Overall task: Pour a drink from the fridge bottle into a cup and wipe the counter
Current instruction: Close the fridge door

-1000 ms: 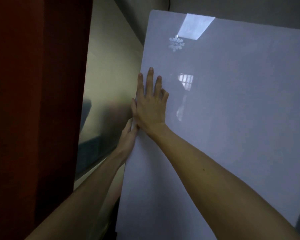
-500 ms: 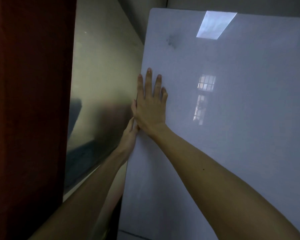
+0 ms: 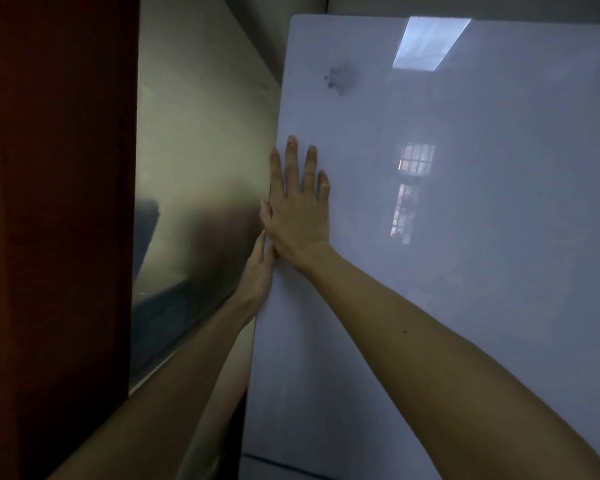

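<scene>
At the far left we see a dark red panel (image 3: 56, 237), and beside it a dull metal wall (image 3: 201, 150) that runs back to the fridge door (image 3: 465, 306); our left hand (image 3: 257, 271) is at that door's left edge, the thumb lying up along it and the fingers passing out of sight behind it, so we cannot tell whether they hook round the edge or only rest there; just above and touching it, our right hand (image 3: 298, 216) lies flat on the door's white face, fingers straight and a little spread, palm pressed to the surface; further right the glossy door shows a faint logo (image 3: 340, 79) near its top and the reflection of a ceiling light (image 3: 430, 43); a seam (image 3: 274, 460) low down marks where this door ends. We judge that we are at the very first step, getting the fridge open; nothing has been fetched, poured or wiped. The next move calls for a firm pull at the left edge, with the flat right hand either steadying the door or coming off it so as not to push against the pull. As for containers, the fridge looks closed and its contents are hidden; the bottle is presumably inside it, behind this door; neither the cup nor the counter is in view.
</scene>
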{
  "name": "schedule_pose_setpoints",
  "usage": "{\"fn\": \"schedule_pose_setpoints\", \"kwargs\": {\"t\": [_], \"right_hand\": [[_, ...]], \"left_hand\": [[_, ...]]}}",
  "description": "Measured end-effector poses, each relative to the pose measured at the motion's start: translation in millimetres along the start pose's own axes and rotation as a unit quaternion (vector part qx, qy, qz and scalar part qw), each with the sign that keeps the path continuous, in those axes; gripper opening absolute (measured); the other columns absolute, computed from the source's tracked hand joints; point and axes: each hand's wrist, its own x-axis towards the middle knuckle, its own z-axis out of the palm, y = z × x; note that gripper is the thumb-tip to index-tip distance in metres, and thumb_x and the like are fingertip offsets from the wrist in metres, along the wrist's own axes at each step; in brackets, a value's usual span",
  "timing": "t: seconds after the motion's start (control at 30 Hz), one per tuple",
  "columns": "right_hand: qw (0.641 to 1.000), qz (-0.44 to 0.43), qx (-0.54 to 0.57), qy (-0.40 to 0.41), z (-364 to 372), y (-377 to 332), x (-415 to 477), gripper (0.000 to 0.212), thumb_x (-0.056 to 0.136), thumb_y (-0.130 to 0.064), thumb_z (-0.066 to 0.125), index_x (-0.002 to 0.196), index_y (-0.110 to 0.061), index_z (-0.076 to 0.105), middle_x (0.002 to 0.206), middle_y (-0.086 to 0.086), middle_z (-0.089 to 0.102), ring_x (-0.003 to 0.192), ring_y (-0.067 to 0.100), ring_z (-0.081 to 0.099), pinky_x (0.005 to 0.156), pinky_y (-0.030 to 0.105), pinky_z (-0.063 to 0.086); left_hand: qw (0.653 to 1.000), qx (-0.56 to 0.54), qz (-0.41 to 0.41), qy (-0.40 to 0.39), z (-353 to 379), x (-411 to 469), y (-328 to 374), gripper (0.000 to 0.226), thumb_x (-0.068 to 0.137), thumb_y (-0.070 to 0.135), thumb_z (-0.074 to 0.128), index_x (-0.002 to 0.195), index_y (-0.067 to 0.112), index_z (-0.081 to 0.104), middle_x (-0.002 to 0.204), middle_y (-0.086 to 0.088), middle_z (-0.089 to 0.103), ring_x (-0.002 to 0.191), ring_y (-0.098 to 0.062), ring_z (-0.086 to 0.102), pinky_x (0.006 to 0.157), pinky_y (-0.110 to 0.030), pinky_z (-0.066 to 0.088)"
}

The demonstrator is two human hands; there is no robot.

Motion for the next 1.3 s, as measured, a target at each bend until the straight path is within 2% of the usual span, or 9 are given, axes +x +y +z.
{"fn": "schedule_pose_setpoints", "kwargs": {"t": [0.07, 0.13, 0.27, 0.37, 0.53, 0.63, 0.77, 1.03, 1.3], "right_hand": [[1.0, -0.019, 0.008, -0.016, -8, 7, -3, 0.075, 0.097, -0.041, 0.041, 0.156, -0.012, 0.005, 0.163, 0.013, -0.004, 0.149, 0.039, -0.002, 0.117, 0.05, 0.014], [0.998, -0.047, -0.004, -0.045, -19, 16, -7, 0.07, 0.099, -0.038, 0.037, 0.156, -0.012, 0.005, 0.163, 0.012, -0.005, 0.149, 0.037, -0.002, 0.115, 0.053, 0.016], [0.992, -0.059, -0.006, -0.107, -38, 37, -32, 0.067, 0.099, -0.034, 0.034, 0.155, -0.013, 0.004, 0.163, 0.011, -0.005, 0.15, 0.033, -0.002, 0.114, 0.06, 0.011], [0.99, -0.024, 0.013, -0.141, -56, 49, -61, 0.067, 0.098, -0.031, 0.035, 0.155, -0.012, 0.007, 0.163, 0.013, 0.002, 0.149, 0.032, 0.004, 0.114, 0.058, 0.01], [0.974, 0.018, 0.052, -0.218, -87, 65, -114, 0.063, 0.1, -0.033, 0.033, 0.155, -0.013, 0.009, 0.158, 0.013, 0.02, 0.145, 0.029, 0.015, 0.113, 0.055, 0.012], [0.958, 0.043, 0.063, -0.276, -104, 77, -138, 0.06, 0.1, -0.034, 0.031, 0.154, -0.014, 0.012, 0.152, 0.01, 0.031, 0.139, 0.03, 0.023, 0.11, 0.054, 0.019], [0.931, 0.077, 0.062, -0.351, -134, 83, -167, 0.057, 0.101, -0.035, 0.027, 0.153, -0.015, 0.014, 0.151, 0.008, 0.033, 0.137, 0.033, 0.025, 0.107, 0.055, 0.023], [0.918, 0.117, 0.05, -0.375, -208, 70, -207, 0.053, 0.102, -0.037, 0.025, 0.15, -0.014, 0.021, 0.147, 0.009, 0.039, 0.134, 0.034, 0.029, 0.105, 0.053, 0.027], [0.901, 0.153, 0.05, -0.402, -287, 25, -261, 0.053, 0.102, -0.038, 0.024, 0.15, -0.015, 0.022, 0.148, 0.009, 0.038, 0.134, 0.034, 0.029, 0.104, 0.052, 0.027]], "left_hand": [[0.999, 0.046, -0.002, -0.007, -2, 0, 0, 0.053, 0.103, 0.043, 0.027, 0.153, 0.03, 0.013, 0.158, 0.004, 0.024, 0.143, -0.016, 0.028, 0.115, -0.034, 0.026], [0.992, 0.122, -0.031, 0.0, -3, -2, 3, 0.057, 0.102, 0.049, 0.025, 0.153, 0.034, 0.006, 0.157, -0.001, 0.026, 0.14, -0.026, 0.034, 0.113, -0.043, 0.028], [0.97, 0.219, -0.1, 0.03, 0, -14, 19, 0.064, 0.103, 0.039, 0.029, 0.154, 0.016, -0.002, 0.151, -0.019, 0.036, 0.13, -0.041, 0.043, 0.108, -0.048, 0.035], [0.946, 0.301, -0.118, 0.019, 4, -32, 31, 0.061, 0.1, 0.034, 0.037, 0.148, 0.004, 0.014, 0.144, -0.022, 0.039, 0.123, -0.04, 0.048, 0.103, -0.05, 0.041], [0.882, 0.454, -0.12, -0.03, 19, -82, 44, 0.046, 0.099, 0.033, 0.039, 0.134, 0.004, 0.03, 0.136, -0.022, 0.038, 0.115, -0.039, 0.05, 0.09, -0.042, 0.042], [0.864, 0.485, -0.12, -0.066, 20, -107, 47, 0.048, 0.098, 0.034, 0.037, 0.135, 0.004, 0.029, 0.137, -0.024, 0.035, 0.116, -0.041, 0.047, 0.096, -0.047, 0.043], [0.83, 0.534, -0.132, -0.092, 13, -136, 62, 0.051, 0.099, 0.036, 0.034, 0.138, 0.004, 0.027, 0.14, -0.024, 0.033, 0.124, -0.04, 0.041, 0.1, -0.045, 0.037], [0.806, 0.569, -0.103, -0.13, -1, -190, 109, 0.051, 0.099, 0.037, 0.031, 0.137, 0.004, 0.032, 0.136, -0.023, 0.042, 0.121, -0.038, 0.046, 0.098, -0.042, 0.039], [0.79, 0.584, -0.088, -0.166, -32, -272, 152, 0.05, 0.098, 0.037, 0.032, 0.134, 0.003, 0.04, 0.135, -0.02, 0.046, 0.12, -0.036, 0.047, 0.098, -0.04, 0.039]]}}
